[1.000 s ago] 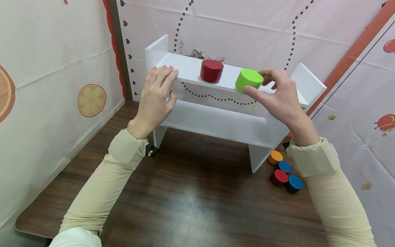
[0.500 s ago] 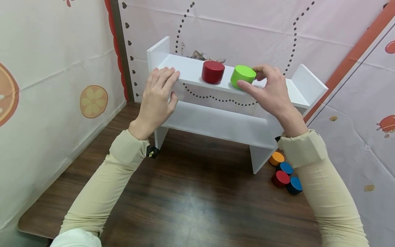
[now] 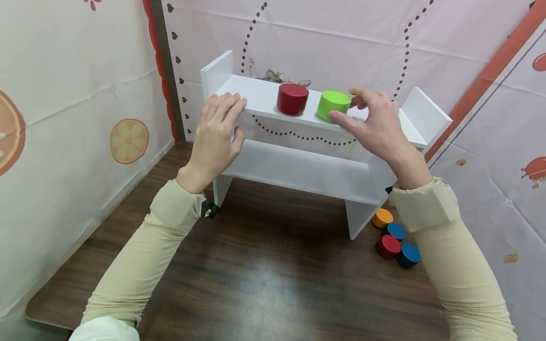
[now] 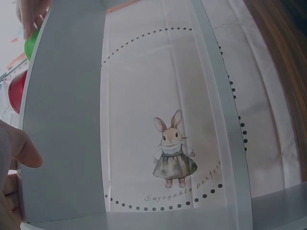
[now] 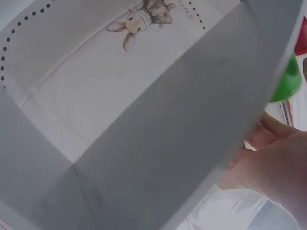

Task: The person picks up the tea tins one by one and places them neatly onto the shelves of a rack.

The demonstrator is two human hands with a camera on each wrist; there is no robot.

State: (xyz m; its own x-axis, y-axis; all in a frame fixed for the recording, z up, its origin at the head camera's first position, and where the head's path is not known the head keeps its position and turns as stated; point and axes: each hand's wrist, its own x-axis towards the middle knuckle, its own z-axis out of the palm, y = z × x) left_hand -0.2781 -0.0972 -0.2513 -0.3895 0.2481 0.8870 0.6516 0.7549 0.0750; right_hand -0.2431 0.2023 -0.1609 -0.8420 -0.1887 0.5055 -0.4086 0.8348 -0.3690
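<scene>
A light-green cylinder block (image 3: 334,105) sits upright on the white shelf's top board (image 3: 256,94), just right of a red cylinder block (image 3: 292,99). My right hand (image 3: 379,125) is beside the green block. Its thumb lies in front of the block's lower side, and the index finger is raised off it at the right. My left hand (image 3: 216,132) rests with its fingers over the board's front edge at the left, holding no block. In the right wrist view the green block (image 5: 288,81) shows past the board, apart from the nearest fingers.
A lower board (image 3: 298,166) runs beneath the top one. On the brown table (image 3: 256,274), right of the shelf, stand an orange block (image 3: 381,218), another red block (image 3: 388,246) and two blue blocks (image 3: 408,255). Printed cloth (image 3: 341,42) hangs behind.
The green block has moved left toward the red one and gone from tilted to upright on the board. My right hand moved left with it, then its index finger lifted. My left hand stayed put.
</scene>
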